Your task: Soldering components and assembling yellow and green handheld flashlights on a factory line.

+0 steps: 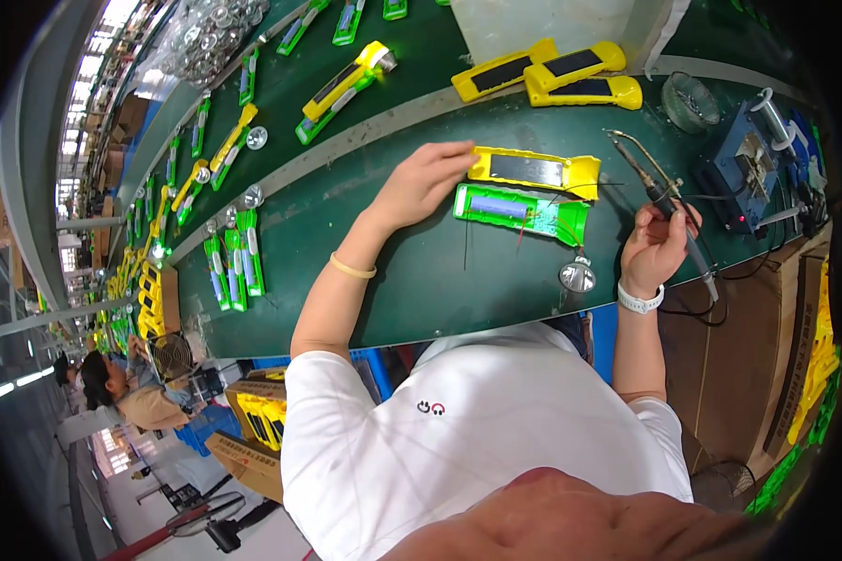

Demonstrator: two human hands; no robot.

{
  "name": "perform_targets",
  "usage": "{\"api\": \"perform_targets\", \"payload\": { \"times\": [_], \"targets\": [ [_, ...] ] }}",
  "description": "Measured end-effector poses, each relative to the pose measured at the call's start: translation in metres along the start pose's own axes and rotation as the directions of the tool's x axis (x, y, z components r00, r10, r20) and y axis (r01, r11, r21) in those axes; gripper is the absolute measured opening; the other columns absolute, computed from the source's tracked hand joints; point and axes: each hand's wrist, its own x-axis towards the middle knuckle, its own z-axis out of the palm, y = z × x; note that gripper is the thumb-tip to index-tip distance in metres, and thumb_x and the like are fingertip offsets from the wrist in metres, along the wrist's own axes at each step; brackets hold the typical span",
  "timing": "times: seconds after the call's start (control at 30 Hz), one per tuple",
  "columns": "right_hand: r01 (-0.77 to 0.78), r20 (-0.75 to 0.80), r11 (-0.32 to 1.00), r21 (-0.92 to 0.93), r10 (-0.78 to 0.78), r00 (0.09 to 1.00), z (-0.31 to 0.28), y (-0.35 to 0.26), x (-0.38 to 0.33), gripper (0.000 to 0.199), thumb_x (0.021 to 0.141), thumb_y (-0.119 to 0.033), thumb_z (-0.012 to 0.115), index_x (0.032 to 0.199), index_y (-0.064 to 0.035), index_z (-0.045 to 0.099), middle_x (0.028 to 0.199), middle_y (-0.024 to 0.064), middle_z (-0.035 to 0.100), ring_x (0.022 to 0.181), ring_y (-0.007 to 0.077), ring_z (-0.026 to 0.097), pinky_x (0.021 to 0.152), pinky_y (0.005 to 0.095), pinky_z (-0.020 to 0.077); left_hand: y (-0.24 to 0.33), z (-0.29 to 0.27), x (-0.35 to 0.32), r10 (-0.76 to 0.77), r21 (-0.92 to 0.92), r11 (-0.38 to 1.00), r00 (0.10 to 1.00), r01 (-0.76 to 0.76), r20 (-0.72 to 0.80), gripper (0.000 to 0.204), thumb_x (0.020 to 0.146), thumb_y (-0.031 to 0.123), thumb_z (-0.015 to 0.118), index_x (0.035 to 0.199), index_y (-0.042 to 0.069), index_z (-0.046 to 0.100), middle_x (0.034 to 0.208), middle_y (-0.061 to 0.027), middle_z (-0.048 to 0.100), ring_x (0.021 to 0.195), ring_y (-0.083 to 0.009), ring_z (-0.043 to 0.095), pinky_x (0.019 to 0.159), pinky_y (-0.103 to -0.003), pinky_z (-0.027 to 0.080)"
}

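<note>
My left hand (428, 182) has its fingers at the left end of a yellow flashlight casing half (529, 170) with a dark solar panel, gripping that end. Just below it lies a green casing half (505, 209) holding a purple-blue battery cell and a pale circuit board. Thin red and dark wires run around the two halves. A round silver reflector (577, 275) sits by the green half's right end. My right hand (660, 245) is closed around a soldering iron (662, 198), its tip pointing up and left, apart from the casings.
A blue soldering station (739, 168) and a glass bowl (690, 101) stand at the right. Yellow casings (571, 75) lie at the back. Across a grey strip, more flashlight parts (346, 84) line the green bench (393, 290). A co-worker (126, 388) sits far left.
</note>
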Motion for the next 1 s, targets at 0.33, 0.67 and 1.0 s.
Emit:
{"api": "perform_targets", "payload": {
  "times": [0.33, 0.67, 1.0],
  "targets": [
    [-0.080, 0.024, 0.997, -0.005, 0.080, 0.996, -0.003, 0.004, 0.004, 0.018, 0.091, -0.022, 0.044, 0.092, -0.0041, 0.046, 0.071, 0.0093, 0.054, 0.056, 0.0127, 0.047, 0.046, 0.0209, 0.0341, 0.035, 0.009, -0.012, -0.010, 0.219, 0.975, 0.980, -0.034, 0.199, 0.079, 0.065, 0.038, 0.074, 0.131, 0.009, 0.041, 0.121, -0.0114, 0.051, 0.122, -0.0303, 0.040, 0.107, -0.053, 0.019],
    [-0.141, 0.232, 0.987, 0.081, 0.119, 0.965, 0.006, 0.004, 0.000, 0.015, 0.094, -0.021, 0.043, 0.093, -0.0058, 0.044, 0.070, 0.0068, 0.047, 0.056, 0.0136, 0.044, 0.049, 0.0233, 0.0333, 0.051, -0.040, -0.118, -0.105, 0.514, 0.851, 0.994, 0.106, -0.031, 0.053, 0.070, 0.025, 0.070, 0.118, 0.007, 0.055, 0.125, -0.0102, 0.051, 0.119, -0.0268, 0.044, 0.100, -0.047, 0.031],
    [-0.396, 0.483, 0.916, -0.069, 0.378, 0.790, 0.042, -0.008, -0.081, 0.024, 0.088, -0.021, 0.054, 0.099, -0.0049, 0.041, 0.085, 0.0057, 0.048, 0.055, 0.0110, 0.044, 0.048, 0.0231, 0.0385, 0.059, -0.007, -0.114, -0.157, -0.041, 0.988, 0.952, 0.152, -0.264, 0.015, 0.070, 0.007, 0.070, 0.085, 0.008, 0.067, 0.077, -0.0050, 0.063, 0.069, -0.0224, 0.057, 0.062, -0.032, 0.045]
  ]
}}
